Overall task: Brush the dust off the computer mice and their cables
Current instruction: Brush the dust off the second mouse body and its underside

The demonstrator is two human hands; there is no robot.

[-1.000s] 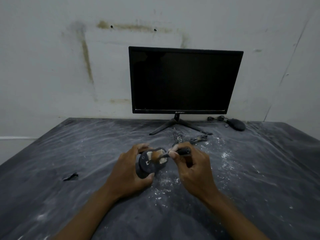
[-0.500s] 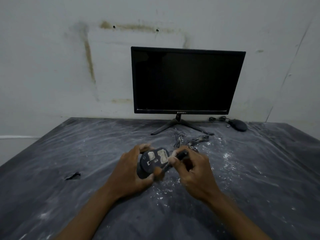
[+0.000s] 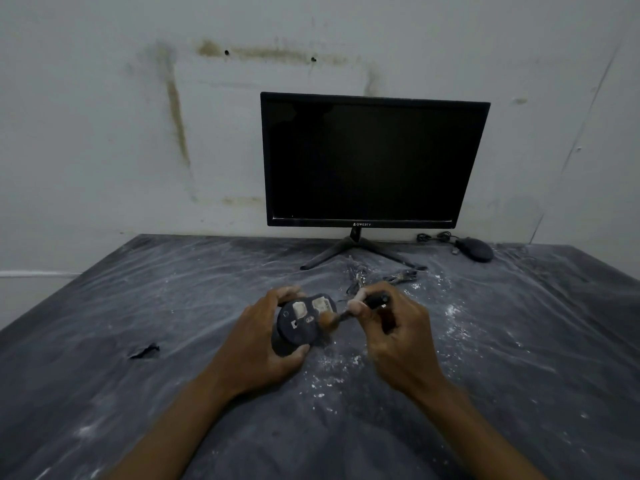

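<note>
Here, at the bench's centre, the left hand clamps the dusty black computer mouse belly-up, likely to expose its underside to the small dark-handled brush pinched in the right hand, bristles touching its 3 o'clock edge.

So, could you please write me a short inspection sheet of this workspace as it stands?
Surface: dark table under a wrinkled plastic sheet, scattered with white dust.
Job's things: mouse held underside up; brush bristles on it; second mouse right of the monitor stand.
Clutter: small dark scrap on the left.
Grippers: left hand holds the mouse; right hand holds the brush.
Cables: held mouse's cable bunched behind the hands; second cable coiled by the far mouse.
Surroundings: dark monitor; stained wall.
</note>
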